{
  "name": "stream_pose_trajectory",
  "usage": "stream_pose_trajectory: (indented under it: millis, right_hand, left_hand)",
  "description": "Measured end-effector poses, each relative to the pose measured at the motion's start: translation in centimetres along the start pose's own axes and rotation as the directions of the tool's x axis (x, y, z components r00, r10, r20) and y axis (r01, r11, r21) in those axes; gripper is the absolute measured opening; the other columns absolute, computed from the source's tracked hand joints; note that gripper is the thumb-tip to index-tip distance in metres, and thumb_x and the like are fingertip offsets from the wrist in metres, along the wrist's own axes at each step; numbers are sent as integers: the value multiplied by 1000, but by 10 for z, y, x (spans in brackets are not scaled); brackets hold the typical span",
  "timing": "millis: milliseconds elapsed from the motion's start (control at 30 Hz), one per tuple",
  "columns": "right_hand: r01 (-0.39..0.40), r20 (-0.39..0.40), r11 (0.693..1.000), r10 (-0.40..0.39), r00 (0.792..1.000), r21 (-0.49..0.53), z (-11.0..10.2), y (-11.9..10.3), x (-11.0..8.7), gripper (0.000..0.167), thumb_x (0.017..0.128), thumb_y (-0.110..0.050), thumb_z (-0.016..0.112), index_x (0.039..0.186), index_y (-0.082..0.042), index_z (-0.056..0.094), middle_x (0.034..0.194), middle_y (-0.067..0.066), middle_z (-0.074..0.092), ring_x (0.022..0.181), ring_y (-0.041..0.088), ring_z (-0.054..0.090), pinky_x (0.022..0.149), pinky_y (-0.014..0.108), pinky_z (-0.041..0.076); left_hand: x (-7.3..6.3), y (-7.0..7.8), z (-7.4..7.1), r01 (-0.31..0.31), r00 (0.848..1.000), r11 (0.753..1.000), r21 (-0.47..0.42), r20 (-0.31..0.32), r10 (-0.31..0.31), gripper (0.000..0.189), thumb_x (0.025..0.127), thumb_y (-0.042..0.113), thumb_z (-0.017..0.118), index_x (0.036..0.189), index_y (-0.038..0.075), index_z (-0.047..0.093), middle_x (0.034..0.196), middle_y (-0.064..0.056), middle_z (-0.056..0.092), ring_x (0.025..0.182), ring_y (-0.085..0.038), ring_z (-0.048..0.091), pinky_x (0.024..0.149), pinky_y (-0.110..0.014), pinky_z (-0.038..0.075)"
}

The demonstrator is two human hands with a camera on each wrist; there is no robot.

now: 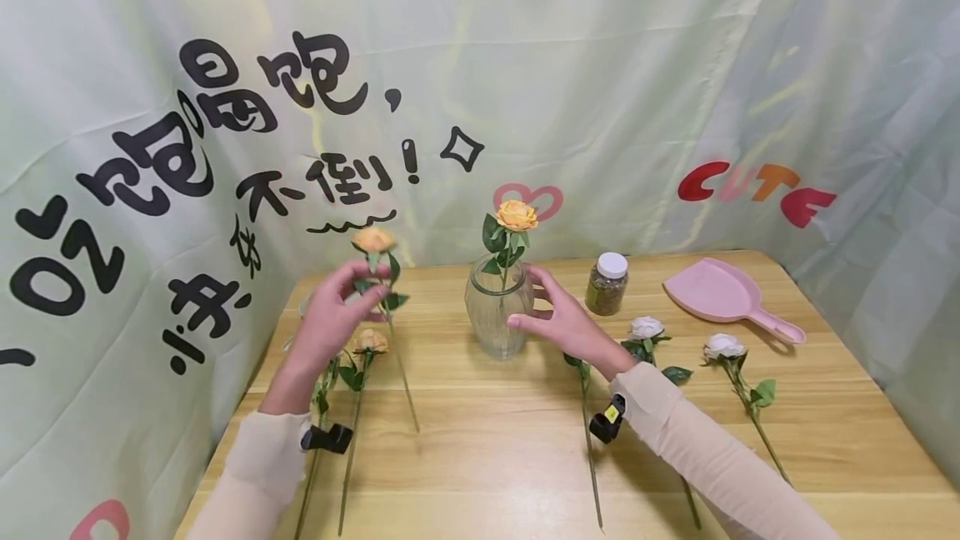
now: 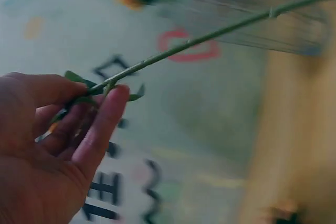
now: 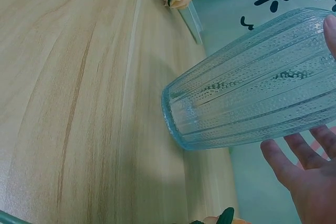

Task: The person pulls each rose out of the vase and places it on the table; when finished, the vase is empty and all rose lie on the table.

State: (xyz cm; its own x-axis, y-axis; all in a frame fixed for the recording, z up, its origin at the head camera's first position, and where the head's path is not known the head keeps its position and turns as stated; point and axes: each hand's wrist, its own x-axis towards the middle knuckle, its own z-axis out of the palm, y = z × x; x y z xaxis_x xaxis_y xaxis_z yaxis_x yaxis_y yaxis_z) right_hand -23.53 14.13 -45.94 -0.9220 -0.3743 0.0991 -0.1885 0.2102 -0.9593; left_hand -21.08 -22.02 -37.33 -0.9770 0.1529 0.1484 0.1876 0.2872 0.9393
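My left hand (image 1: 339, 311) pinches an orange artificial rose (image 1: 373, 240) just below its bloom, left of the vase and above the table. In the left wrist view the green stem (image 2: 194, 41) runs up and right from between thumb and fingers. A ribbed clear glass vase (image 1: 498, 330) stands upright at the table's middle back with one orange rose (image 1: 516, 215) in it. My right hand (image 1: 561, 317) curves around the vase's right side, thumb toward me. In the right wrist view, fingers (image 3: 304, 153) lie along the glass on one side, the thumb on the other.
Orange roses (image 1: 371, 342) lie on the left of the wooden table (image 1: 480, 473). White roses (image 1: 724, 347) lie on the right, partly behind my right arm. Behind them are a white-capped jar (image 1: 606, 286) and a pink dustpan (image 1: 712, 290). A printed curtain (image 1: 600, 90) hangs around the table.
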Motion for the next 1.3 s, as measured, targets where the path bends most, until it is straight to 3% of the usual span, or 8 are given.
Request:
stream_pose_trajectory:
  millis: [200,333,467,600,800,1167,1300]
  right_hand:
    - [0,-2,1000,0,1000,-4,0,0,1,88,100,-26,83,170,-29,30,171,9,38,157,41,43,117,55,56]
    - [-2,-4,1000,2,1000,-2,-1,-1,0,89,100,-26,84,170,-29,30,171,9,37,156,42,44,117,56,55]
    - [-3,-3,1000,3,1000,-4,0,0,0,88,99,-28,84,170,-30,31,171,8,37,157,41,43,118,55,55]
    - [-2,-4,1000,2,1000,-3,1,0,0,88,99,-27,84,170,-29,32,170,8,38,157,41,44,117,55,56]
    - [0,-1,1000,0,1000,-3,1,-1,0,87,100,-25,84,170,-28,32,169,9,39,156,42,44,118,55,55]
    - [-6,-5,1000,6,1000,-3,-1,-3,-2,87,100,-27,83,170,-29,31,170,9,38,158,41,41,121,57,52]
    - [-6,-5,1000,6,1000,-11,-1,-2,-2,88,100,-27,83,170,-28,30,170,10,38,157,42,43,120,57,53]
  left_hand:
    - [-9,-48,16,114,987,988,100,105,-125,28,108,11,69,133,-1,64,141,-23,64,121,-35,66,80,-38,71]
    - [-14,-70,26,155,975,973,173,131,-179,25,108,8,68,132,2,67,137,-21,67,111,-29,69,78,-38,71]
    - [-21,-82,37,201,960,942,268,136,-243,24,107,7,68,131,6,69,137,-17,69,91,-21,74,74,-35,70]
    - [-26,-89,45,233,953,911,341,108,-284,24,106,6,69,130,9,70,135,-14,70,75,-19,74,69,-35,69]
    - [-29,-99,49,238,947,881,409,105,-305,33,105,6,71,137,8,70,139,-16,69,73,-19,76,67,-34,68]
    - [-30,-92,37,246,941,872,424,110,-319,36,104,9,73,140,7,68,147,-21,66,79,-22,80,71,-35,69]
    - [-30,-85,29,266,936,872,411,106,-336,34,105,10,72,139,6,69,145,-22,67,92,-25,79,75,-36,70]
